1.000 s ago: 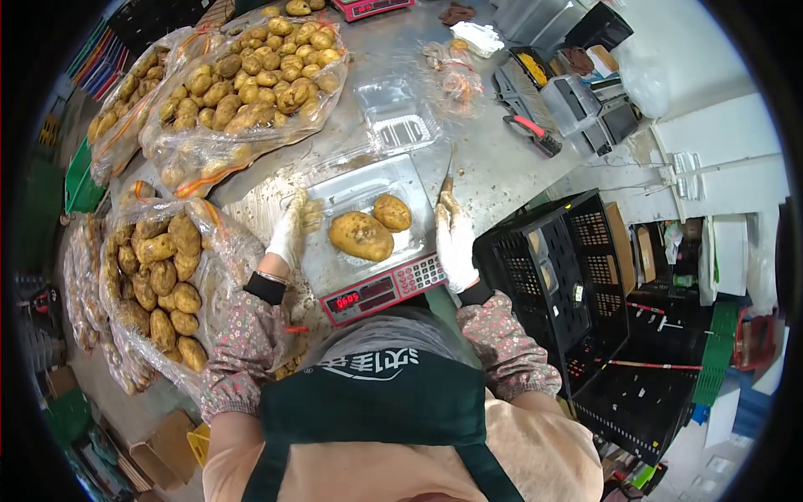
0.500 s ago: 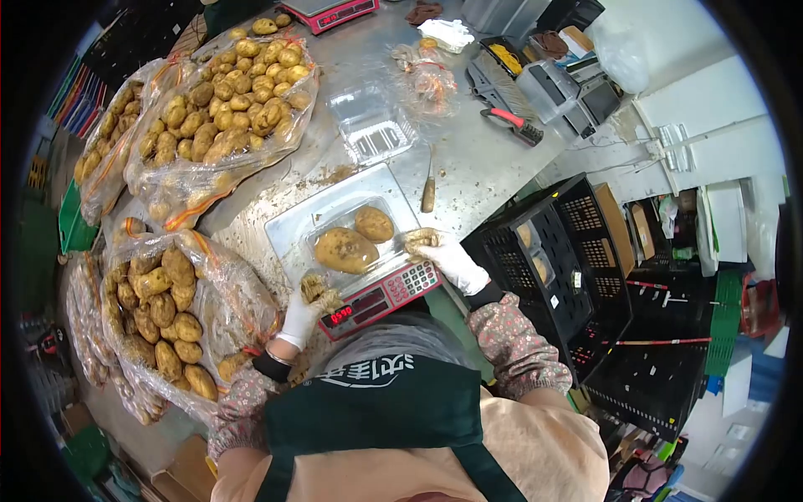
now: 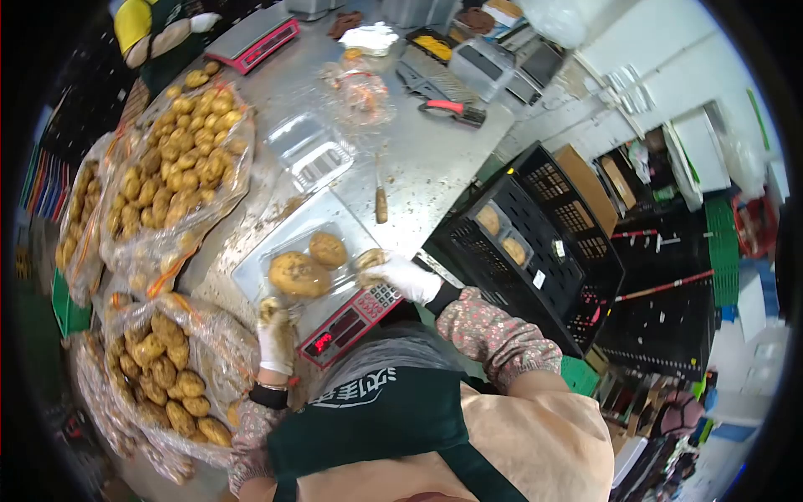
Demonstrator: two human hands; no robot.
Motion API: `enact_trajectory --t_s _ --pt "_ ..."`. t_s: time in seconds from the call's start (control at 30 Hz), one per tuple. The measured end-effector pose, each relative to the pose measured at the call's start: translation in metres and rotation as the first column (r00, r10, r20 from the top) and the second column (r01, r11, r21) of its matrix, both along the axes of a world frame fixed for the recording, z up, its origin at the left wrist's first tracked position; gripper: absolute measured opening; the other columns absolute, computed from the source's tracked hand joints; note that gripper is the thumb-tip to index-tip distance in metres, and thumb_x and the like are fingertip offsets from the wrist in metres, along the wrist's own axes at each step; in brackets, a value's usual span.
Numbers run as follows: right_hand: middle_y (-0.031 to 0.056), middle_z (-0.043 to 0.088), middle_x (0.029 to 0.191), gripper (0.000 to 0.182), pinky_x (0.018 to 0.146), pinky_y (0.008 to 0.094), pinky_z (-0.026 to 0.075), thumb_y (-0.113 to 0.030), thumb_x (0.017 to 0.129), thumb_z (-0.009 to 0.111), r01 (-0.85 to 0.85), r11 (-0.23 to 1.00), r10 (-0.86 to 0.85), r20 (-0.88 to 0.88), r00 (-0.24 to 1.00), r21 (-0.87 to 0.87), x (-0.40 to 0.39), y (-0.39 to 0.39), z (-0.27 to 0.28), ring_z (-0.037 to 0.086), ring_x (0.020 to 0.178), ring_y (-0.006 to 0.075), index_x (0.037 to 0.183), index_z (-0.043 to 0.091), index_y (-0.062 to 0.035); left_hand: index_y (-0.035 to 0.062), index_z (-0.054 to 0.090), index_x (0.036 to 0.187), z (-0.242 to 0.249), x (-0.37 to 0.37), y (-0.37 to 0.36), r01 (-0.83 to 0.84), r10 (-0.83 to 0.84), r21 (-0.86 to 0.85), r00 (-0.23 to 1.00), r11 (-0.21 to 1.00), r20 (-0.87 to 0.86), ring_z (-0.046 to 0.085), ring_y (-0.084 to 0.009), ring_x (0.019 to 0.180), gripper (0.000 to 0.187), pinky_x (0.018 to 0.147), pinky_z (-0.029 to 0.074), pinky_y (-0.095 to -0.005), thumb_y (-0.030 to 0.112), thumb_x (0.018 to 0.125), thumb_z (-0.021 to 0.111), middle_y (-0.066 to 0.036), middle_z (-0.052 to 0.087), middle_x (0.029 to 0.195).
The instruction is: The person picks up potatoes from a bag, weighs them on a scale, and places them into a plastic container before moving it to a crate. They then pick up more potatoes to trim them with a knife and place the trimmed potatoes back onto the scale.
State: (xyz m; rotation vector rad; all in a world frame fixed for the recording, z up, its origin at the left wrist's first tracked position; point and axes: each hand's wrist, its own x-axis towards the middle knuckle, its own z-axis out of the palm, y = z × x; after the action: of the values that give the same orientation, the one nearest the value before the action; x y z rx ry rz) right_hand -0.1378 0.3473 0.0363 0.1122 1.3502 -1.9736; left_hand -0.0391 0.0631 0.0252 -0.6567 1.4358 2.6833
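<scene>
A clear plastic tray (image 3: pixel 335 283) with two potatoes, a large one (image 3: pixel 299 274) and a smaller one (image 3: pixel 328 249), is over the flat pan of a red digital scale (image 3: pixel 347 322). My left hand (image 3: pixel 274 335), in a white glove with soiled fingertips, has its fingers curled at the tray's near left corner. At the right edge, my gloved right hand (image 3: pixel 397 274) pinches the rim, its fingertips stained brown. Red digits glow on the scale's display, too blurred to read.
Bags of potatoes (image 3: pixel 180 159) line the left, another (image 3: pixel 171 376) nearer me. Beyond the scale lie an empty clear container (image 3: pixel 309 151) and a wooden-handled tool (image 3: pixel 381 205). A black crate (image 3: pixel 535 243) holding packed potatoes stands right. A co-worker (image 3: pixel 159 38) is near a second scale (image 3: pixel 251 42).
My view has turned right, so the table appears further left and the co-worker has come into sight. Both hands have closed in on the tray's edges. The display digits look different.
</scene>
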Motion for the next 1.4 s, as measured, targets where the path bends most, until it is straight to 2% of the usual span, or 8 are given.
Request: enact_trajectory --t_s 0.17,0.57,0.7,0.83,0.9,1.1,1.3,1.4 --pt "0.0076 0.069 0.093 0.021 0.07 0.0259 0.055 -0.016 0.09 0.065 -0.109 0.987 0.11 0.007 0.994 -0.12 -0.012 0.02 0.022 0.067 0.08 0.0143 0.107 0.063 -0.0027 0.0083 0.054 0.12 -0.004 -0.028 -0.03 0.131 -0.099 0.285 0.987 0.949 -0.123 0.055 -0.037 0.116 0.038 0.098 0.045 -0.0578 0.013 0.082 0.055 -0.015 0.055 0.128" --pt "0.0122 0.059 0.127 0.044 0.105 0.0309 0.039 -0.02 0.092 0.063 -0.125 0.986 0.124 -0.018 0.992 -0.107 -0.044 0.134 0.094 0.053 0.12 0.0187 0.128 0.055 0.0039 0.0014 0.035 0.143 0.087 -0.149 0.103 0.743 -0.725 0.125 0.669 0.658 -0.165 0.057 -0.0291 0.113 0.062 0.097 0.047 -0.0415 0.016 0.086 0.055 -0.017 0.053 0.132" --pt "0.0188 0.05 0.136 0.043 0.111 0.0427 0.033 -0.015 0.091 0.059 0.12 0.945 0.148 -0.726 0.672 0.304 -0.012 0.247 0.02 0.046 0.128 0.0338 0.132 0.054 -0.006 -0.0002 0.043 0.137 0.096 -0.201 0.149 0.804 -0.789 0.081 0.594 0.589 -0.158 0.06 -0.0232 0.106 0.057 0.093 0.048 -0.0369 0.02 0.086 0.061 -0.016 0.056 0.129" --pt "0.0133 0.055 0.13 0.045 0.104 0.0404 0.042 -0.017 0.089 0.061 0.6 0.646 0.183 -0.858 0.48 0.473 0.044 0.351 0.027 0.052 0.122 0.028 0.132 0.052 -0.0045 -0.005 0.056 0.123 -0.034 -0.29 0.095 0.189 -0.566 -0.982 0.809 -0.001 0.156 0.063 -0.025 0.104 0.058 0.09 0.049 -0.0349 0.026 0.078 0.077 -0.018 0.064 0.117" --pt "0.01 0.059 0.126 0.045 0.098 0.0376 0.048 -0.017 0.09 0.062 0.755 0.647 -0.756 -0.041 0.653 0.111 0.053 0.37 0.059 0.058 0.115 0.0233 0.132 0.051 -0.0036 -0.0053 0.06 0.118 -0.025 -0.307 0.089 0.231 -0.487 -0.951 0.819 -0.206 0.304 0.066 -0.0287 0.1 0.057 0.087 0.05 -0.0355 0.029 0.076 0.078 -0.02 0.067 0.109" --pt "0.0138 0.063 0.119 0.047 0.089 0.0442 0.054 -0.027 0.09 0.063 0.78 0.574 -0.806 0.003 0.592 0.248 0.134 0.478 -0.038 0.066 0.099 0.0284 0.128 0.051 -0.0024 0.005 0.074 0.086 -0.035 -0.336 0.082 0.412 -0.397 -0.809 0.718 -0.419 0.572 0.07 -0.0261 0.075 0.036 0.069 0.052 -0.0375 0.035 0.068 0.081 -0.016 0.071 0.079" --pt "0.0182 0.058 0.128 0.053 0.105 0.0516 0.04 -0.033 0.093 0.058 0.767 0.633 -0.739 0.378 0.558 0.107 0.169 0.479 -0.125 0.056 0.117 0.0368 0.134 0.046 -0.0003 0.0057 0.074 0.092 -0.057 -0.351 0.062 0.593 -0.394 -0.774 0.672 -0.22 0.627 0.069 -0.0226 0.07 0.029 0.068 0.053 -0.0357 0.023 0.07 0.081 -0.015 0.072 0.083" --pt "0.0226 0.057 0.127 0.055 0.104 0.0489 0.041 -0.04 0.095 0.054 0.677 0.734 -0.597 0.518 0.613 0.044 0.163 0.466 -0.108 0.054 0.119 0.037 0.131 0.049 0.0002 -0.0026 0.072 0.094 -0.079 -0.354 0.039 0.613 -0.575 -0.751 0.716 0.245 0.396 0.066 -0.0184 0.068 0.025 0.064 0.052 -0.0338 0.013 0.076 0.078 -0.012 0.072 0.081"
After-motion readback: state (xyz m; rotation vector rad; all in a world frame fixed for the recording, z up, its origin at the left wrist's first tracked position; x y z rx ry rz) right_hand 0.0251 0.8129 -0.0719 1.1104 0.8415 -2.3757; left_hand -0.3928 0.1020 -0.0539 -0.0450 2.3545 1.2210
